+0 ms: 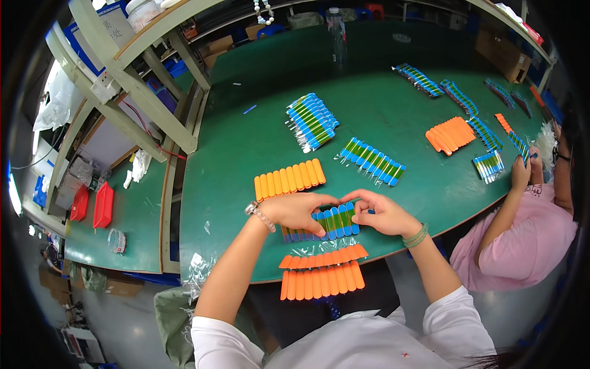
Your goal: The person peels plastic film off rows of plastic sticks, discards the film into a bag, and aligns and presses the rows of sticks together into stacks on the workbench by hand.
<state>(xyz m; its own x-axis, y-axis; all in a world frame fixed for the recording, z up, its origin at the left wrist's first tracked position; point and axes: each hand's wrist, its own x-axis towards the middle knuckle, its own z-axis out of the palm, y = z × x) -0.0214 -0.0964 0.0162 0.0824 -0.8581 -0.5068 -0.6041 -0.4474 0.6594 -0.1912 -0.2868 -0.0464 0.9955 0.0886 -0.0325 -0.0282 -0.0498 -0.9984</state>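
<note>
A row of blue sticks with green middles lies side by side at the table's near edge. My left hand grips its left part, thumb on top and fingers along the far side. My right hand has curled fingers pinching the row's right end; both index fingertips nearly meet above it. Just nearer, a row of orange sticks overhangs the table edge, with clear film between it and the blue row. Beyond my left hand sits a row of yellow-orange sticks.
Two more blue-green bundles lie farther off on the green table. At right, a co-worker in pink handles a similar strip near an orange bundle. A bottle stands at the back; a shelf frame rises at left.
</note>
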